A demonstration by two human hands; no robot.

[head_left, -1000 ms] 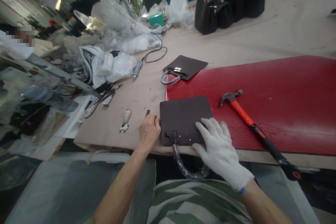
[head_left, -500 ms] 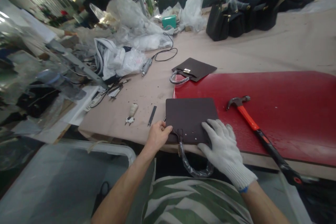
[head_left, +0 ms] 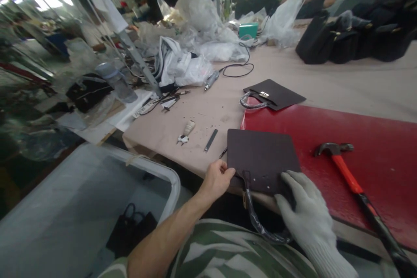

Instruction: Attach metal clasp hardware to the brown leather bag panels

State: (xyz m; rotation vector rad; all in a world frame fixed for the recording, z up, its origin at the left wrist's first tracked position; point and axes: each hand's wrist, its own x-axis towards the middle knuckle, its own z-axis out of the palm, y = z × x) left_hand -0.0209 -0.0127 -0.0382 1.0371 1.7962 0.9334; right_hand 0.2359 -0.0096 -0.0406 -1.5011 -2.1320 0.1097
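A flat dark brown leather bag panel [head_left: 260, 156] lies at the table's front edge, partly over a red sheet. Its handle [head_left: 256, 219], wrapped in clear plastic, hangs over the edge towards my body. My bare left hand [head_left: 215, 182] pinches the panel's left edge, close to the handle's base. In a white knit glove, my right hand [head_left: 304, 208] rests on the panel's front right corner, fingers extended and thumb apart. Small light dots show on the panel between the hands. A claw hammer [head_left: 347, 173] with an orange and black handle lies right of the panel.
Another brown panel with a handle [head_left: 276, 94] lies behind. To the left are a metal strip [head_left: 211, 140], a small tape-wrapped tool [head_left: 186, 132] and a corded pen-like tool [head_left: 212, 81]. A grey bin [head_left: 169, 173] stands below left. Black bags [head_left: 314, 41] sit back right; a person is beyond.
My view has swung left, so the table's contents appear further right. The left hand keeps its pinch on the panel's edge, and the gloved hand stays at the right corner.
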